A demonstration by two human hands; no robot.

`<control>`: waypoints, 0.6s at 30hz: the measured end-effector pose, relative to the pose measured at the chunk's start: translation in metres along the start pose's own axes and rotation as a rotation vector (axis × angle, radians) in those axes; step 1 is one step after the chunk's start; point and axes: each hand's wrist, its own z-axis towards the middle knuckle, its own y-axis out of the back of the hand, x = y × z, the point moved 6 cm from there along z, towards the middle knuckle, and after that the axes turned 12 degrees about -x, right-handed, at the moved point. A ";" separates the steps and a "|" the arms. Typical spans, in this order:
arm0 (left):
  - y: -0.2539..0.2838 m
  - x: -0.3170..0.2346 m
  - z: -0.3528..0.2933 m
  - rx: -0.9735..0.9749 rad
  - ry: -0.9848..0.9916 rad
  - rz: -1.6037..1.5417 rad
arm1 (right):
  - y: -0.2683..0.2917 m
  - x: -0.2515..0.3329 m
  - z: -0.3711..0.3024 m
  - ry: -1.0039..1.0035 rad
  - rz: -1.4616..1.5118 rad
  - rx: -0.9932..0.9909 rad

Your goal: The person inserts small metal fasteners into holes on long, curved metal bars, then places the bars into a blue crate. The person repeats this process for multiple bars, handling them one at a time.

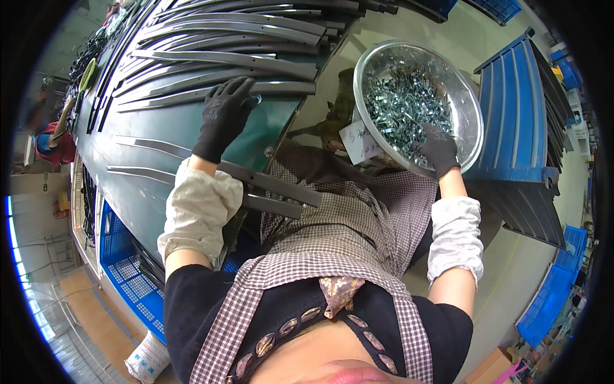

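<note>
My left hand point(224, 115), in a black glove, is above the green table point(256, 128), beside the nearest of the dark strips. Its fingers are closed, with a small shiny metal clip point(256, 100) at the fingertips. On the right, my right hand point(440, 150), gloved too, dips into a round metal basin point(470, 131) at its near side. Small silvery metal clips point(406, 105) fill the basin's bottom, and my right fingertips are partly lost among them. Two dark strips point(272, 185) lie under my left forearm and stick out past the table edge toward my apron.
Rows of long dark strips point(243, 29) cover the table's far part. A white paper label point(359, 142) hangs by the basin. Right of it stands a blue metal bin point(511, 115). A blue plastic crate point(128, 275) is at lower left. Another person point(56, 144) works at far left.
</note>
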 end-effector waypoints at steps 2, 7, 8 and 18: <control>-0.018 0.015 -0.009 0.037 0.002 0.046 | -0.028 -0.005 0.010 0.068 -0.022 -0.001; -0.015 -0.005 -0.018 0.193 -0.032 -0.193 | -0.039 -0.023 0.010 0.021 0.165 -0.068; -0.012 -0.010 -0.021 0.191 -0.047 -0.214 | -0.039 -0.026 0.010 -0.002 0.200 -0.074; 0.002 -0.042 -0.049 0.184 0.058 -0.471 | -0.053 -0.027 0.016 0.011 0.203 -0.036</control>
